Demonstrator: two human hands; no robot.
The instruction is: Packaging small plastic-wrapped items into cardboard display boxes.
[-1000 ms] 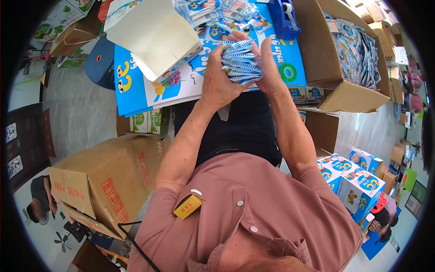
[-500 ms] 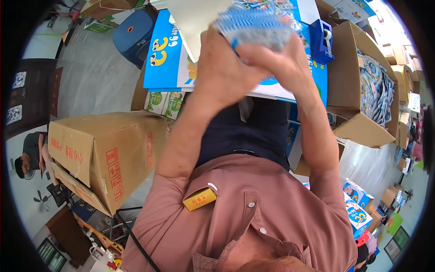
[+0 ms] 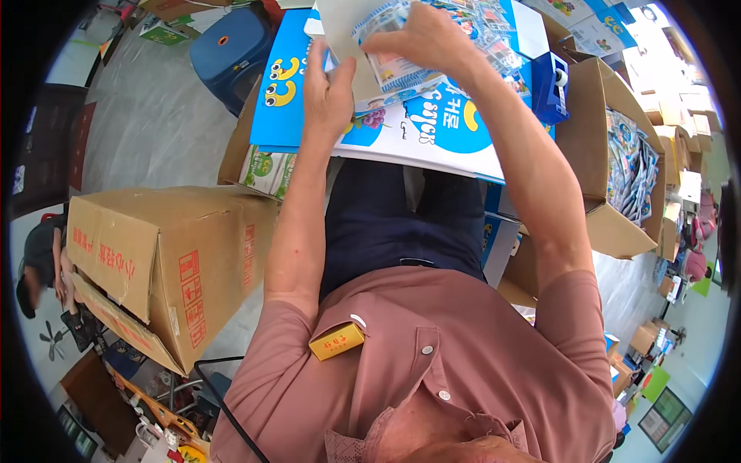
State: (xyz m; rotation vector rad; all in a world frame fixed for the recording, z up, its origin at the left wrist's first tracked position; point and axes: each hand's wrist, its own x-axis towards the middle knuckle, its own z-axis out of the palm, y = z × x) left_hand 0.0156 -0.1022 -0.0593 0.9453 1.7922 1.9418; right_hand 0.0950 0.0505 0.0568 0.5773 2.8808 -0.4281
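On the blue and white printed cardboard stack (image 3: 272, 127) in front of me stands a small carton with a raised white flap (image 3: 340, 23). My left hand (image 3: 328, 96) is upright beside the carton, fingers stretched and thumb apart, against its near left edge. My right hand (image 3: 424, 38) has its fingers curled over a bundle of clear and blue sachets (image 3: 401, 73), at the carton's opening. How far the bundle is inside I cannot tell. More loose sachets (image 3: 494, 54) lie just right of my right hand.
A blue tape dispenser (image 3: 549, 89) stands at the right edge. Beyond it, a cardboard box (image 3: 583, 139) holds many sachets (image 3: 633, 166). A large brown carton (image 3: 208, 270) is at my left, a blue stool (image 3: 231, 58) farther off. A person (image 3: 42, 262) sits at far left.
My hands were together round the bundle of sachets; now they are apart. The left has moved to the carton's side, and the right holds the bundle at the carton.
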